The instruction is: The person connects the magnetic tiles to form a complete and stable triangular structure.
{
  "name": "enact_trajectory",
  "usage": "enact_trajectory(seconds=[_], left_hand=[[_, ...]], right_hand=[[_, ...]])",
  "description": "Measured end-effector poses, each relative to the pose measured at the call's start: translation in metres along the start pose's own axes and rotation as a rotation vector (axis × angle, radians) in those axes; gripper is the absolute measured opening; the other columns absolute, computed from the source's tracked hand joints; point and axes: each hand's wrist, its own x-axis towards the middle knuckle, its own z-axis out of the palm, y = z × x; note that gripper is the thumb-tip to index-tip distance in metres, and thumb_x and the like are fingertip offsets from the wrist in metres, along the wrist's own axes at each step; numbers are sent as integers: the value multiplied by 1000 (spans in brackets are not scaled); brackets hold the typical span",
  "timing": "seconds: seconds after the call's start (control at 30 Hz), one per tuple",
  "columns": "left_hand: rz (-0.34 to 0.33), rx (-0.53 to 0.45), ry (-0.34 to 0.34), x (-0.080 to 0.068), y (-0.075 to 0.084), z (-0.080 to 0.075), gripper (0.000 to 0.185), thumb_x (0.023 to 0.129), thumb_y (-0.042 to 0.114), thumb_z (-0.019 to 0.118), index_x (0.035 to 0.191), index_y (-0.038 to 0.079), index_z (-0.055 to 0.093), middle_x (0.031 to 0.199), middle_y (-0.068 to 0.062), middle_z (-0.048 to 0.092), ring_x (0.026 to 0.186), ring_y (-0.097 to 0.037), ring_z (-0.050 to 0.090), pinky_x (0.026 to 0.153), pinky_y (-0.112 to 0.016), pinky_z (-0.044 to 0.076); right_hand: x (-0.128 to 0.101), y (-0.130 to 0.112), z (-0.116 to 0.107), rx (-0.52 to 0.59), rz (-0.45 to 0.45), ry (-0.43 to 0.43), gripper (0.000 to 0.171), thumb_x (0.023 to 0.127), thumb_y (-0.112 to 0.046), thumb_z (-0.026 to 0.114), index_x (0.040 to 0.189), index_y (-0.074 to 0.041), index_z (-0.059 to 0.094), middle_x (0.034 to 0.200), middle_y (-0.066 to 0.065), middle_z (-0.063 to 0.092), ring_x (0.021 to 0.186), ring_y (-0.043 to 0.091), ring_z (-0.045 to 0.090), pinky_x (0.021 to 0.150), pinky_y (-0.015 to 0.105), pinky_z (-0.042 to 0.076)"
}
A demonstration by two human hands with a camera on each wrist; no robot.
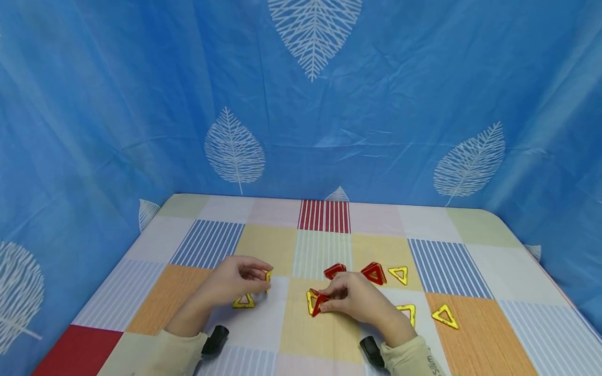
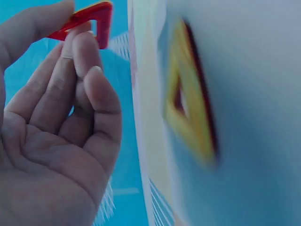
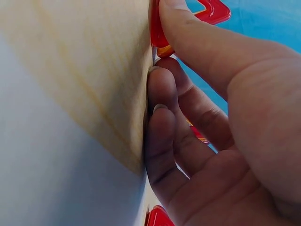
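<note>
My head view is bright and even, with soft shadows and bent edges. My 2 wrist views are close and blurry.

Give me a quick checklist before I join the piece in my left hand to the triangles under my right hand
1. Left hand pinches a triangle piece at its fingertips: ok.
2. Colour of that piece: cannot tell; it shows yellow from the head camera, red from the left wrist.
3. Right hand holds the red and yellow triangles against the table: ok.
4. Open table between the two hands: ok; only a flat yellow triangle lies below the left hand.
5. Whether the held triangles are already joined: cannot tell, fingers cover them.
6. Spare triangles lie right of the right hand: ok.
</note>
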Motion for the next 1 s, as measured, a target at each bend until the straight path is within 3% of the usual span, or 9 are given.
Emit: enact_trajectory(seconds=[0.27, 0.4, 0.6, 0.8, 1.0], left_hand=[[-3, 72, -126, 22, 24, 45, 23, 79, 9, 86, 100, 3, 77, 79, 4, 72, 71, -13, 67, 61, -31, 50], [-30, 69, -140, 28, 30, 59, 20, 75, 5, 88, 92, 4, 77, 74, 3, 71, 66, -12, 66, 58, -29, 49], [-43, 77, -140, 29, 36, 70, 18, 73, 4, 88, 87, 7, 77, 71, 3, 71, 64, -11, 66, 57, -28, 50], [-67, 104, -141, 30, 37, 74, 25, 74, 10, 90, 93, 10, 74, 71, 5, 70, 65, -12, 67, 57, -30, 50], [1, 165, -145, 31, 35, 76, 40, 71, 18, 93, 104, 6, 72, 68, 5, 65, 60, -11, 59, 55, -28, 47]], right_hand=[[1, -1, 0, -8, 15, 11, 25, 80, -27, 87, 101, -15, 82, 87, -14, 67, 78, 8, 58, 67, 26, 50], [1, -1, 0, -1, 3, 10, 25, 79, -27, 87, 100, -15, 82, 86, -13, 67, 77, 8, 59, 67, 26, 50], [2, 1, 1, 2, -8, 19, 23, 78, -25, 88, 98, -15, 82, 86, -13, 68, 79, 7, 60, 67, 26, 50], [2, 2, 2, -10, 6, 18, 22, 78, -25, 88, 97, -15, 82, 86, -14, 68, 75, 6, 58, 64, 25, 50], [2, 1, 2, -14, 10, 9, 22, 79, -25, 88, 98, -15, 81, 84, -14, 68, 69, 4, 56, 62, 25, 50]])
